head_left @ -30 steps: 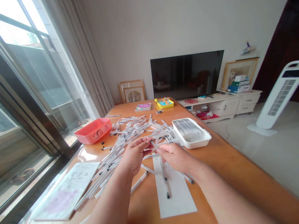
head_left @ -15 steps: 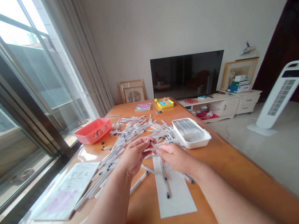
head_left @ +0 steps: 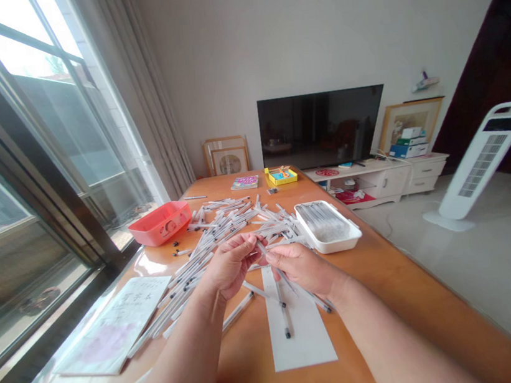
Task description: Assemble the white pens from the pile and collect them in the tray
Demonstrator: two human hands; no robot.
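Note:
Both my hands meet over the wooden table (head_left: 392, 299), just in front of a big heap of white pens (head_left: 222, 227). My left hand (head_left: 230, 267) is closed, its fingertips pinching the upper end of one pen (head_left: 272, 264). My right hand (head_left: 303, 269) is closed round the same pen, whose barrel slants down past its fingers. A white paper sheet (head_left: 303, 336) lies below the hands with a few pens (head_left: 284, 316) on it. A white tray (head_left: 328, 227) holding several pens stands just right of the hands.
A red plastic basket (head_left: 160, 223) sits at the left near the window. A printed paper (head_left: 113, 326) lies at the near left. Small black caps (head_left: 175, 246) are scattered by the basket. Books (head_left: 245, 183) and a yellow box (head_left: 282, 176) lie at the far end. A tower fan (head_left: 478, 168) stands on the floor.
The hands have stayed together over the paper; the pen between them has tilted, its lower end now showing below my right hand's fingers.

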